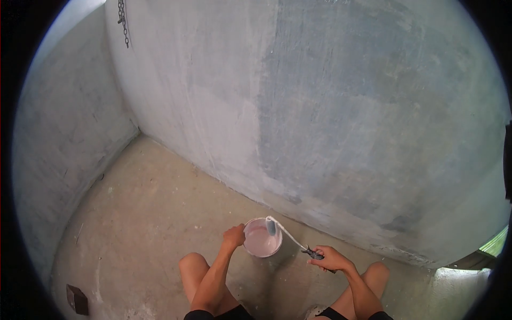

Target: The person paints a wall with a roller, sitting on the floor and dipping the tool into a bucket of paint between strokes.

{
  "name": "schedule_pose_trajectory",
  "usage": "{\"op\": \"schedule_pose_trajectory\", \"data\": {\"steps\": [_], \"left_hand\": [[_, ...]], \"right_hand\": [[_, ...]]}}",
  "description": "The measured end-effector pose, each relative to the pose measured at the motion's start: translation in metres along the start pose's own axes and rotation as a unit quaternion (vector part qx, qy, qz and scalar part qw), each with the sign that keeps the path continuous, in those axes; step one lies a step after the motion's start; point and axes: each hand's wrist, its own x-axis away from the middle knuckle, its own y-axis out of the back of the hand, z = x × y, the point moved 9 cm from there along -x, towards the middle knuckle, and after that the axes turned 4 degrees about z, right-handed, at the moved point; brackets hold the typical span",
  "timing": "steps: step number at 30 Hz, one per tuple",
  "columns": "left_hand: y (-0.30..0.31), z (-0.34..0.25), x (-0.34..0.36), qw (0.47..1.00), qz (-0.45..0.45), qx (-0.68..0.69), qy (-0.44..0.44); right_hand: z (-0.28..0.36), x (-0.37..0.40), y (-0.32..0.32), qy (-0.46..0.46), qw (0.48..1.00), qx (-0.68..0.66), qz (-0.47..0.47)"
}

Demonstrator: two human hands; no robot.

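My left hand [234, 235] is closed on the rim of a round paint bucket [247, 248] at its left side. Pale pinkish paint [260, 243] lies inside the bucket. In my right hand [329, 258] is the dark handle of a paint roller [290, 234], fingers wrapped round it. The roller's white frame reaches left to the bucket, and its grey sleeve sits over the far right part of the opening, inside the rim.
Ahead stands a wall [213, 96], paler at left and darker grey at right. A side wall [69, 106] meets it in a corner. A chain [124, 24] hangs at upper left. On the concrete floor [144, 213] lies a dark block [77, 300].
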Motion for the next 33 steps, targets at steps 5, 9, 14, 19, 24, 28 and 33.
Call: {"op": "schedule_pose_trajectory", "data": {"steps": [5,9,14,19,24,28,33], "left_hand": [[0.000,0.002,-0.001,1.000,-0.005,-0.022,0.011],[0.000,0.002,-0.003,1.000,-0.008,-0.021,0.009],[-0.003,0.003,-0.005,1.000,-0.008,-0.010,0.015],[-0.002,0.001,-0.004,1.000,-0.004,-0.013,0.016],[0.006,-0.004,0.003,0.999,-0.044,-0.003,-0.011],[0.004,-0.005,0.002,1.000,-0.031,-0.004,-0.003],[0.002,-0.005,-0.001,0.999,-0.032,0.035,-0.020]], "right_hand": [[-0.022,-0.002,-0.012,-0.007,0.999,0.045,-0.010],[-0.026,-0.004,-0.018,0.002,0.998,0.069,-0.004],[-0.021,-0.006,-0.025,0.001,0.998,0.061,0.016],[-0.022,-0.006,-0.023,-0.025,0.991,0.132,0.001],[-0.022,-0.012,-0.025,0.026,0.989,0.143,-0.001],[-0.017,-0.013,-0.029,0.013,0.995,0.099,0.012],[-0.035,-0.023,-0.030,-0.001,0.990,0.138,0.024]]}}
